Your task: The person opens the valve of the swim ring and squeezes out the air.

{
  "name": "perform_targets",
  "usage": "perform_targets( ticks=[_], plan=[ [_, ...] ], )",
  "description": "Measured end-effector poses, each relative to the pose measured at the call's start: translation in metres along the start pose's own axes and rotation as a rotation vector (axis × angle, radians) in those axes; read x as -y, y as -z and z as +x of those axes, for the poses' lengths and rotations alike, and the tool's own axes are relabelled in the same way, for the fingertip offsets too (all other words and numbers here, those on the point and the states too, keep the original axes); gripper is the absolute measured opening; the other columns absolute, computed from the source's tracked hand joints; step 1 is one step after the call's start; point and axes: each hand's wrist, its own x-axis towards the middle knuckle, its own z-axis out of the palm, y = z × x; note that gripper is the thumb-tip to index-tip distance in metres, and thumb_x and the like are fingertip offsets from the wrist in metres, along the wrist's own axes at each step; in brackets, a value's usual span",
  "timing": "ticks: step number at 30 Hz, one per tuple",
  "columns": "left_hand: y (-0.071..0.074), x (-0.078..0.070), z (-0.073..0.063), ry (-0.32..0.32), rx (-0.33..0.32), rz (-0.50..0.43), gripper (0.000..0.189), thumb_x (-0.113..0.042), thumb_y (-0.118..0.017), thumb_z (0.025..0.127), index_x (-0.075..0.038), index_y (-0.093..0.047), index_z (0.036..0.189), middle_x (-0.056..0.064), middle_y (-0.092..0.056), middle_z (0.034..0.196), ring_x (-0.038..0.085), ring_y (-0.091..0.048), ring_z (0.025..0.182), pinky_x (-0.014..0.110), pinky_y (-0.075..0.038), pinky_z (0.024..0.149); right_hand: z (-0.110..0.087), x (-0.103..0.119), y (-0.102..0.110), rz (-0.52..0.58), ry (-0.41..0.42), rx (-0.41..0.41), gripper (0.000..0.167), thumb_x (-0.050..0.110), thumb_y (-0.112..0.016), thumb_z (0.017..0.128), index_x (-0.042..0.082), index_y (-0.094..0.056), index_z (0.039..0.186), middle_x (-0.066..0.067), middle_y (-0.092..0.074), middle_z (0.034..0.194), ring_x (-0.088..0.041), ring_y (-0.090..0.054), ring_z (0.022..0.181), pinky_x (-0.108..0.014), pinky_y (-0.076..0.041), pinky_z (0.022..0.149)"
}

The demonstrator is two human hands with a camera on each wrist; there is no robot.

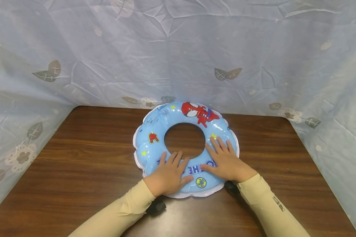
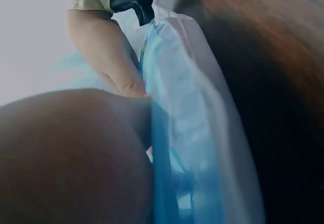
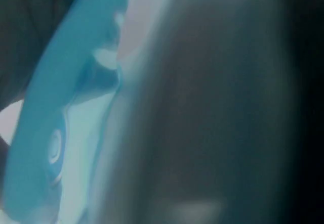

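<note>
A light blue inflatable swim ring (image 1: 154, 161) lies flat on the table, puffed up, with a white scalloped edge. A red cartoon figure, yellow stars and purple lettering are printed on it. My left hand (image 1: 169, 174) rests on its near left part, fingers straight and spread, fingertips close to the central hole. On the near right part lies my right hand (image 1: 226, 163), also flat with fingers spread. Both palms cover some of the lettering. In the left wrist view the ring's side (image 2: 177, 82) rises beside the hand; the right wrist view shows the blurred blue side (image 3: 66, 82) close up.
The brown wood-grain table (image 1: 86, 158) stretches out around the ring. A pale blue-grey curtain (image 1: 190, 59) with leaf and flower prints hangs behind the table and along both sides. Black wrist devices (image 1: 156, 207) sit under the sleeve cuffs.
</note>
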Motion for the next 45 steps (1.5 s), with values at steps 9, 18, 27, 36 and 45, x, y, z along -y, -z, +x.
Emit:
perform_targets(
  ticks=[9, 18, 27, 36, 45],
  plan=[
    [-0.01, 0.001, 0.004, 0.003, 0.006, 0.008, 0.076, -0.062, -0.035, 0.106, -0.011, -0.031, 0.163, 0.019, -0.025, 0.169, 0.038, -0.021, 0.156, 0.065, -0.008, 0.123, 0.003, -0.005, -0.006, 0.031, 0.007, 0.04, 0.091, 0.063, -0.053, 0.097, 0.0, -0.032, 0.16, -0.024, -0.015, 0.17, -0.048, -0.003, 0.157, -0.068, 0.002, 0.121],
    [-0.014, 0.003, 0.008, 0.015, 0.001, 0.006, 0.076, -0.063, -0.032, 0.106, -0.014, -0.03, 0.164, 0.017, -0.023, 0.17, 0.036, -0.019, 0.157, 0.064, -0.005, 0.124, 0.006, -0.005, -0.001, 0.064, -0.009, 0.084, 0.09, 0.065, -0.049, 0.099, 0.002, -0.032, 0.16, -0.023, -0.022, 0.169, -0.048, -0.01, 0.156, -0.07, -0.003, 0.12],
    [-0.015, 0.003, 0.01, 0.003, 0.006, 0.01, 0.079, -0.066, -0.032, 0.105, -0.014, -0.029, 0.164, 0.017, -0.022, 0.17, 0.037, -0.018, 0.157, 0.064, -0.003, 0.124, 0.004, -0.004, 0.001, 0.082, -0.022, 0.141, 0.091, 0.066, -0.048, 0.098, 0.002, -0.03, 0.161, -0.023, -0.02, 0.169, -0.049, -0.01, 0.156, -0.07, -0.001, 0.12],
    [0.002, 0.008, 0.003, -0.003, 0.039, -0.076, 0.074, -0.061, -0.04, 0.106, -0.013, -0.033, 0.162, 0.018, -0.025, 0.169, 0.037, -0.02, 0.157, 0.066, -0.007, 0.123, 0.009, -0.004, -0.003, 0.077, -0.015, 0.105, 0.093, 0.068, -0.048, 0.097, 0.004, -0.03, 0.162, -0.021, -0.018, 0.17, -0.046, -0.006, 0.157, -0.07, 0.0, 0.121],
    [0.014, 0.013, 0.0, -0.04, 0.042, -0.139, 0.071, -0.057, -0.052, 0.103, -0.013, -0.042, 0.158, 0.018, -0.034, 0.166, 0.037, -0.028, 0.154, 0.066, -0.013, 0.122, 0.002, 0.009, 0.002, 0.032, -0.068, 0.122, 0.092, 0.068, -0.049, 0.097, 0.003, -0.033, 0.161, -0.024, -0.02, 0.169, -0.048, -0.011, 0.156, -0.071, -0.007, 0.12]
  ],
)
